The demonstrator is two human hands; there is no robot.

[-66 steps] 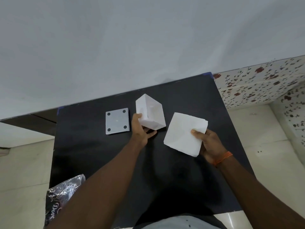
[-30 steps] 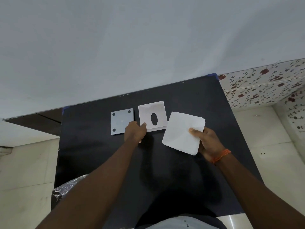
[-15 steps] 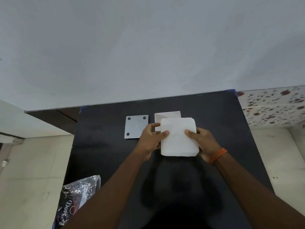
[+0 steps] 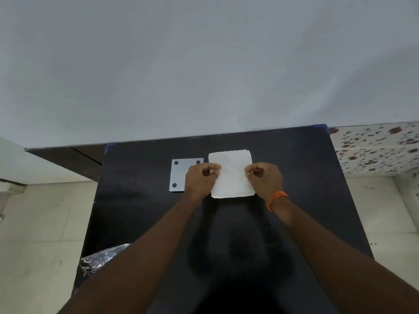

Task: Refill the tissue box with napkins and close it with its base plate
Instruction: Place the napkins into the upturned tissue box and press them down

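— Near the worktop's (image 4: 140, 200) twelve o'clock edge, where is the napkin stack (image 4: 230, 175) sitting?

— It's lying over the tissue box, which I'm not seeing beneath it. The base plate (image 4: 179, 175) is lying just beside, at nine o'clock.

— And each grip?

— The left hand (image 4: 199, 177) and right hand (image 4: 265, 179) are curling, fingertips pinching the stack's side edges.

— Handling?

— It's looking light, soft and easily crumpled; I'd be pressing the edges in evenly. A foil bag (image 4: 99, 261) is sitting at seven o'clock.
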